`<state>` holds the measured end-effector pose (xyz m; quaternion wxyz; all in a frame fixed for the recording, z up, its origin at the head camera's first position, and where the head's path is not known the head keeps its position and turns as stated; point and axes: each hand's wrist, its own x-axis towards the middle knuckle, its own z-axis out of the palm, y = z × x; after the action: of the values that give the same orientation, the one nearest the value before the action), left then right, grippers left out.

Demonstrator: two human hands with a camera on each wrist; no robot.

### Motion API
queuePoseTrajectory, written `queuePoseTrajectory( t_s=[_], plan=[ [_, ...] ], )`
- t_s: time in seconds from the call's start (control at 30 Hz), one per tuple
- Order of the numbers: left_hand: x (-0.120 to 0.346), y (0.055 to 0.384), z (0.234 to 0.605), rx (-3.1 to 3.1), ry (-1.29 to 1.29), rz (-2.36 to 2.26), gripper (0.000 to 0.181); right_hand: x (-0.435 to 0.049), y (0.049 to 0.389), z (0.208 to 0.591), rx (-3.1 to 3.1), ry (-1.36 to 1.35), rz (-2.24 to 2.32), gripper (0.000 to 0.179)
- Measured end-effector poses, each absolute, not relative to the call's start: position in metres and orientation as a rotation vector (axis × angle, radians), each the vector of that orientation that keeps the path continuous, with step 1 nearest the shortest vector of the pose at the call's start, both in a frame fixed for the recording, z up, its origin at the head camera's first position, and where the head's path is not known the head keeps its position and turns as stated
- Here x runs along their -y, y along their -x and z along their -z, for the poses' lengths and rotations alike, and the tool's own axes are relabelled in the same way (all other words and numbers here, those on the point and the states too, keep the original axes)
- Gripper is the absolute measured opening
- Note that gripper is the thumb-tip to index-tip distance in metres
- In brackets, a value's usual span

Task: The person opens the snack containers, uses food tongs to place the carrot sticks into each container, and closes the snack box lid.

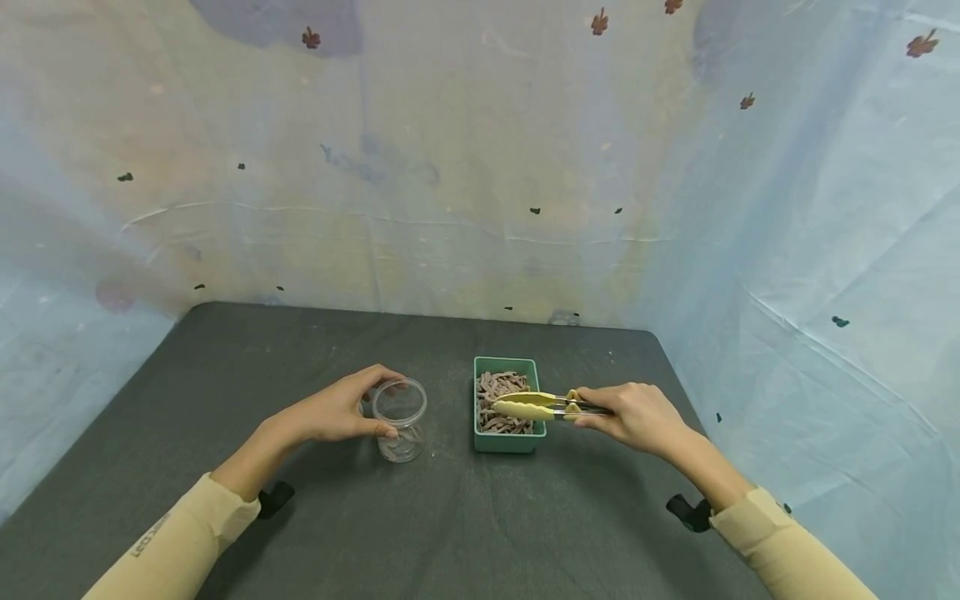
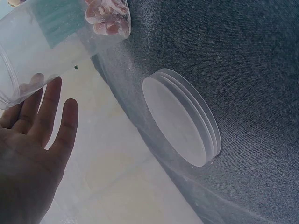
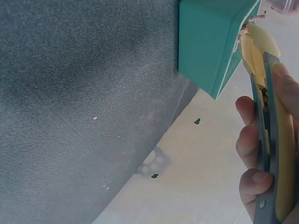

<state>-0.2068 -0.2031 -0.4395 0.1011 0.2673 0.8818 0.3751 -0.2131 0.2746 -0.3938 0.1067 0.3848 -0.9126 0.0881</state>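
Note:
My left hand (image 1: 341, 408) holds a clear plastic jar (image 1: 401, 429) near its rim, thumb on the near side and fingers on the far side. The jar is uncapped and stands on the table; a few pinkish-brown pieces (image 2: 110, 18) lie at its bottom in the left wrist view. In my right hand (image 1: 637, 417) I grip yellow-tipped tongs (image 1: 528, 408) by their metal handles. Their tips reach over a green rectangular box (image 1: 505, 444) full of short brownish strips (image 1: 502, 385). Close to the tips, a strip sticks out in the right wrist view.
A round translucent lid (image 2: 180, 119) lies on the dark table (image 1: 450, 517) beside the jar, mostly hidden by my left hand in the head view. Patterned plastic sheeting (image 1: 465, 167) hangs behind the table and along its sides.

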Motion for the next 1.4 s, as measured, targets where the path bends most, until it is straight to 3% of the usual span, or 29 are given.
queuePoseTrajectory(
  t_s=[1.4],
  plan=[
    [0.204, 0.206, 0.44, -2.61, -0.802, -1.1, 0.078, -0.283, 0.218, 0.362, 2.464, -1.109, -0.413, 0.047]
  ],
)
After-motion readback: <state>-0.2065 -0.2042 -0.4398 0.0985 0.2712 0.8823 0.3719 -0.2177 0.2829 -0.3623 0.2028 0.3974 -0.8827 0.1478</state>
